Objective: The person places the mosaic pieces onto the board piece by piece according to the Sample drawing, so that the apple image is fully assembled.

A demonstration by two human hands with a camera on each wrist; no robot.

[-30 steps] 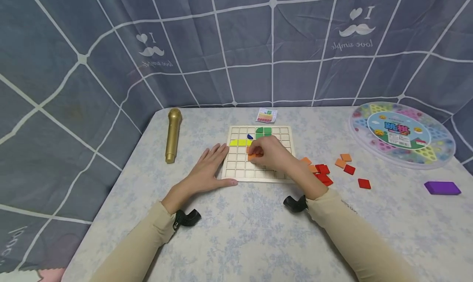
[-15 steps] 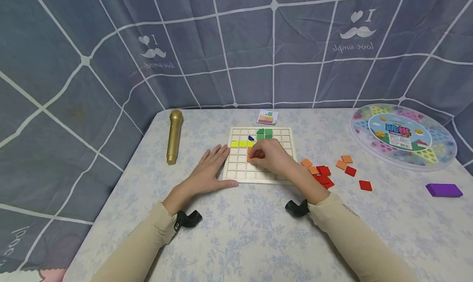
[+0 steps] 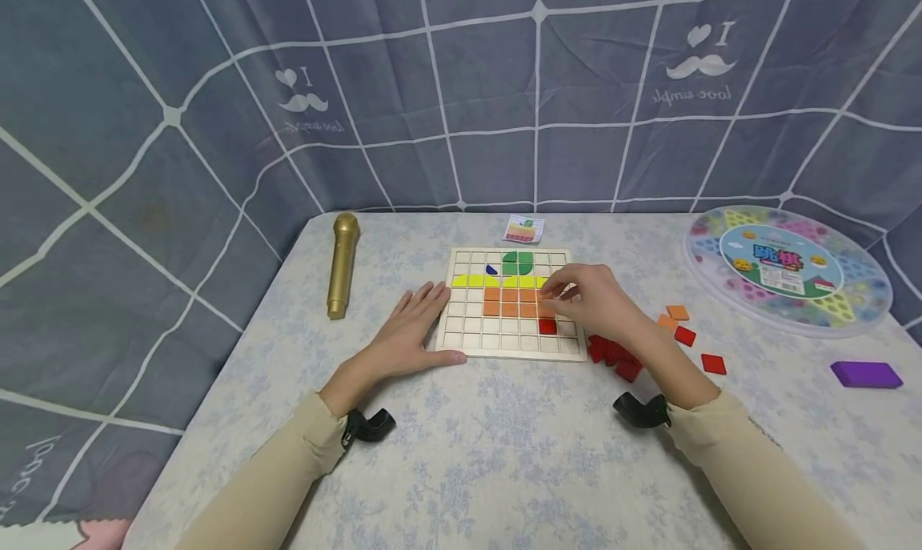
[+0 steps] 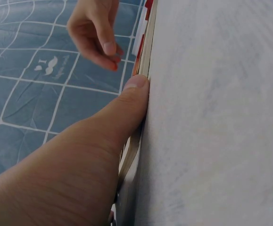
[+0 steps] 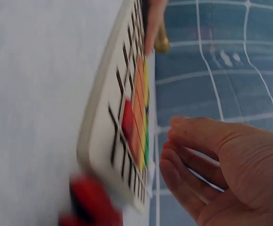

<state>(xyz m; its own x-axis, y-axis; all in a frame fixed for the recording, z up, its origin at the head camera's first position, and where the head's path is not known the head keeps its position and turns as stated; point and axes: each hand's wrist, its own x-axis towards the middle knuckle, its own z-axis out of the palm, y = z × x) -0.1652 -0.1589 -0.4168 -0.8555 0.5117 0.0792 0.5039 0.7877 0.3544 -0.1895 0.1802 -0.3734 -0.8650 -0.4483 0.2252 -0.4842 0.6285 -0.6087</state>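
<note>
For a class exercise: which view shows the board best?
The head view: the board shows from above, with the right hand covering part. The right wrist view shows it steeply slanted; the left wrist view, mainly its edge.

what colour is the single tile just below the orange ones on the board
The tile is red; it shows best in the head view.

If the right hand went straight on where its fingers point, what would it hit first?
Most likely the orange tiles on the wooden board: in the head view the right hand points toward them, though how much gap lies between is hard to judge.
</note>
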